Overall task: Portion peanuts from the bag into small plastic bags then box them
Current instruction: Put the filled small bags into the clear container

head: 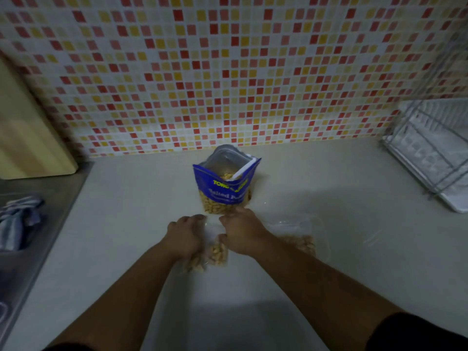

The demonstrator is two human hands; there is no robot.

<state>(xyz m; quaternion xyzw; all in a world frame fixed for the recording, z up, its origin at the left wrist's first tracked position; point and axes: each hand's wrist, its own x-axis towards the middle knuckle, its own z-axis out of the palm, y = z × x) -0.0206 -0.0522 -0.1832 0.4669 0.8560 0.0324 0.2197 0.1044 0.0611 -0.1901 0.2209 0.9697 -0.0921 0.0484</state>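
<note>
Two hands meet at the middle of the desk [126,224], both pinching the mouth of one small plastic bag [215,252] that lies flat, its lower part packed with peanuts. Starting at the far left, a striped cloth [17,219] sits on the steel sink edge, well away from the work. Next, the left hand [186,239] grips the bag's left side, fingers curled over the film. Just behind, the blue peanut bag [224,184] stands open and upright with a white scoop [243,169] inside. The right hand [241,234] pinches the mouth's right corner. To seal well, I judge the strip should be pressed from one corner across, peanuts kept below it. Further right lies a second filled bag [301,243], then a wire dish rack [430,153].
</note>
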